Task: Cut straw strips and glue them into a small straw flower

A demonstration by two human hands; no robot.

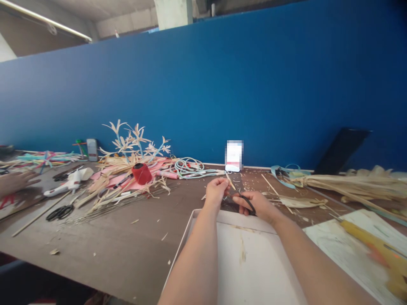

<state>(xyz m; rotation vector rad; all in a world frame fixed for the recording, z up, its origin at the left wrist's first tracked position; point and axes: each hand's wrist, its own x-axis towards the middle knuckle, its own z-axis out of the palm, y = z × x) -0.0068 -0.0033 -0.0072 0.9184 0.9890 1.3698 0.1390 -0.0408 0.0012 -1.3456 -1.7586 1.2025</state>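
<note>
My right hand (254, 202) is closed around a pair of scissors (250, 205) with black handles. The blades point up and left, close to the fingertips of my left hand (218, 190). That hand is pinched shut; what lies in its fingers is too small to name, though a thin pale strip shows beside them. Both hands are above the far edge of a white shallow box lid (260, 258), which holds a few pale husk scraps (243, 250).
A lit phone (233, 156) leans on the blue partition (203, 93). At left are husk flowers (136, 140), a red spool (141, 173), a white glue gun (71, 182), black scissors (60, 212) and another person's hand (15, 182). A yellow glue gun (372, 237) and dried husks (343, 186) lie right.
</note>
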